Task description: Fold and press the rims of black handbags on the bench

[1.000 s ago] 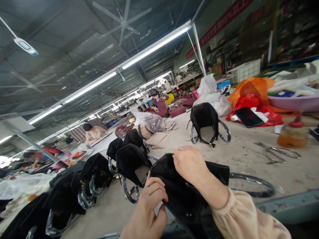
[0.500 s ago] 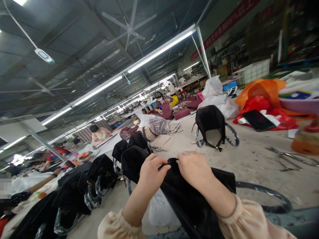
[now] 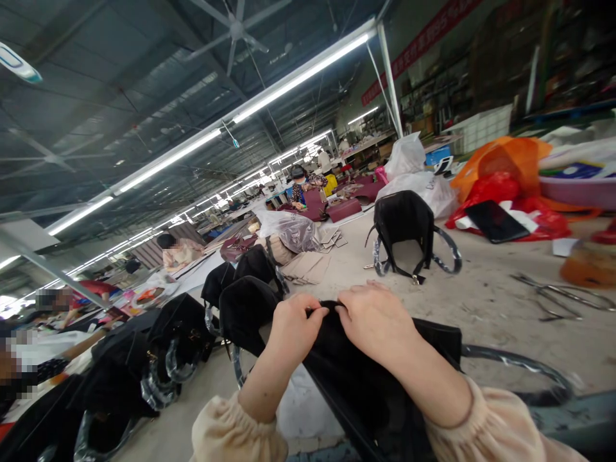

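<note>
Head view, only camera. I see both hands on one black soft-sided handbag (image 3: pixel 370 391), which lies on its side at the near edge of the grey worktable (image 3: pixel 486 314), directly below the camera. The left hand (image 3: pixel 294 330) is clenched on the bag's top edge, fingers curled over it. The right hand (image 3: pixel 378 321) grips the same edge just beside it, knuckles nearly touching the left. Both wrists come out of cream gathered sleeves. The bag's plastic-wrapped loop handle (image 3: pixel 522 367) trails off to the right on the table.

A second black handbag (image 3: pixel 403 221) stands upright farther back, well apart. A row of black bags (image 3: pixel 245 298) runs off to the left. Metal scissors (image 3: pixel 561 296) lie to the right, near an amber bottle with a red cap (image 3: pixel 591 260).
</note>
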### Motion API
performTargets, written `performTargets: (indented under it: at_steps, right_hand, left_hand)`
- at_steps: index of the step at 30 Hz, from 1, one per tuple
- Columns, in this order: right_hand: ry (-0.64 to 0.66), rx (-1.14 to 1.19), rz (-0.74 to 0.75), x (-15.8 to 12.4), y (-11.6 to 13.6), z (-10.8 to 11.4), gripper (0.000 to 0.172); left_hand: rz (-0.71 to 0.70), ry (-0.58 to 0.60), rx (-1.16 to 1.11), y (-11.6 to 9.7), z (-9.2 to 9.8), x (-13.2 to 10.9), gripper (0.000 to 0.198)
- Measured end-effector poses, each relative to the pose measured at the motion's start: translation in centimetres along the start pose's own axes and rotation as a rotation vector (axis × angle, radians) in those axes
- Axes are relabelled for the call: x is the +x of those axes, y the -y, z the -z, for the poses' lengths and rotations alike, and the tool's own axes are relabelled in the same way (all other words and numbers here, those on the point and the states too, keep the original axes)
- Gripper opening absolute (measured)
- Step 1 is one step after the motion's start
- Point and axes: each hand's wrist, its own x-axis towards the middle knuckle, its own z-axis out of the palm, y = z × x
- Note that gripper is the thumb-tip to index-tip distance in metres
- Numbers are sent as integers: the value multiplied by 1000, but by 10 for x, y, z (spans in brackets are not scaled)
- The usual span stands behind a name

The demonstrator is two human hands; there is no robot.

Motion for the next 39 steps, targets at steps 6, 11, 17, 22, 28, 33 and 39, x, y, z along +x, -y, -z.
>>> performTargets:
  at_steps: [6,11,17,22,28,33,39]
  right_hand:
    - [55,16,-12,0,3,3,20]
    - [82,16,-25,1,7,3,19]
    - [113,-12,-6,4,8,0,21]
    - [163,12,33,6,6,1,21]
    - [160,-7,44,8,4,2,19]
    - [163,2,80,7,0,5,28]
    - [191,-46,-2,3,-4,3,15]
  left_hand:
    - [100,-5,49,0,-3,0,18]
    - [77,-15,41,3,-3,-2,18]
    - [77,-11,75,5,-2,-4,18]
    - [-7,-12,136,7,-2,-6,13]
    - [-145,51,193,10,0,1,16]
    - [-157,105,49,14,3,8,19]
    - [-118,68,5,12,-2,10,20]
